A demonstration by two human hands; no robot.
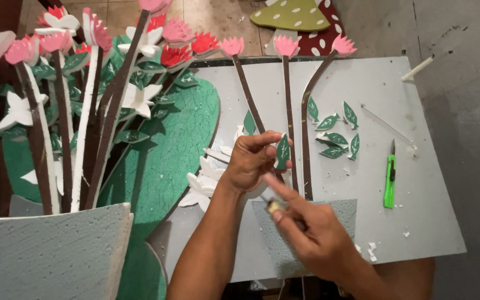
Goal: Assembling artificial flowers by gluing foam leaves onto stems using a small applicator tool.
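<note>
L hand (249, 162) pinching flat green foam leaf (283, 152), R hand (313, 230) gripping small tube (274, 205), grainy grey board (418, 166)

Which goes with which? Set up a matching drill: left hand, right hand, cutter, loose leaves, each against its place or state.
1. left hand
2. right hand
3. cutter
4. loose leaves

A. lies alone on the grey board, right side
B. pinches a green leaf against a brown stem
C. scattered right of the three stems
D. holds a small tube near the leaf

Pairs: 1-B, 2-D, 3-A, 4-C
</note>
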